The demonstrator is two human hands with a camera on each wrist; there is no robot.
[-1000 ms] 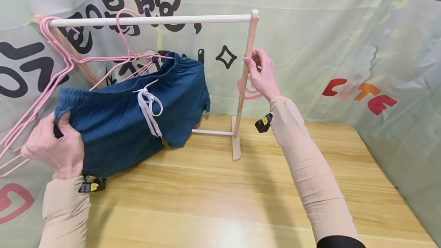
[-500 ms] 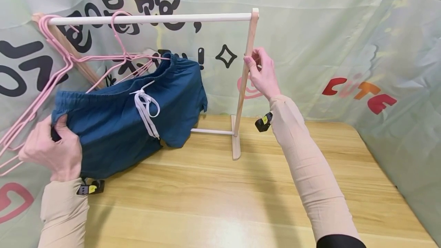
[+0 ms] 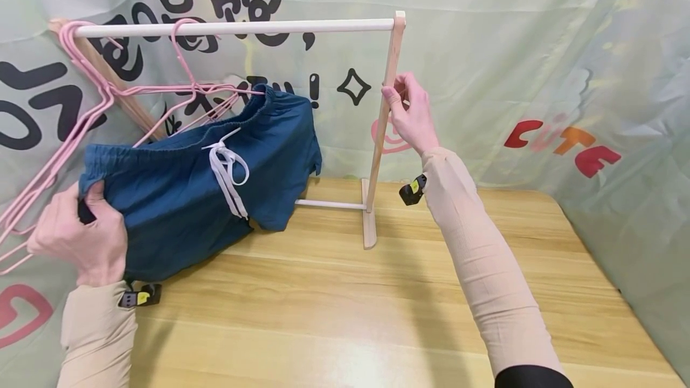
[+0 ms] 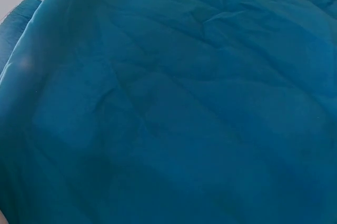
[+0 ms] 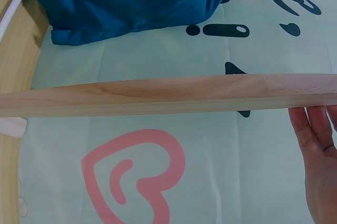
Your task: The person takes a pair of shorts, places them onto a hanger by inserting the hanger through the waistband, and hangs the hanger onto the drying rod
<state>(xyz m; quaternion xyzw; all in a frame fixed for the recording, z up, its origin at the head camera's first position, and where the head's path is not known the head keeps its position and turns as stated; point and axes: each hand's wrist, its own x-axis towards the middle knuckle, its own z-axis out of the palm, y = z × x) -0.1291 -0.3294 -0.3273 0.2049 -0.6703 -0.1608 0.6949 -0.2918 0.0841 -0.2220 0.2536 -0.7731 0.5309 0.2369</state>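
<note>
Dark blue shorts (image 3: 167, 202) with a white drawstring bow (image 3: 233, 196) hang aslant from a pink hanger (image 3: 185, 64). At the near left end of their waistband, my left hand (image 3: 88, 232) pinches the fabric. The hanger's right arm runs into the far end of the waistband; its left arm goes down inside the shorts. Blue cloth (image 4: 174, 97) fills the left wrist view, hiding the left fingers. My right hand (image 3: 412, 114) holds the wooden upright (image 3: 391, 55) of the clothes rack between thumb and fingers. Its fingers (image 5: 310, 129) touch the post's edge in the right wrist view.
Several more pink hangers (image 3: 106, 93) crowd the left end of the rack's white top bar (image 3: 296, 27). A wooden foot (image 3: 369, 232) and a low white bar (image 3: 331, 205) stand on the wooden table (image 3: 323, 310). A printed curtain (image 3: 485, 64) closes off the back and sides.
My left hand has drawn the shorts slightly left and down, and the hanger's hook has slid a little left along the bar. My right hand stays on the upright.
</note>
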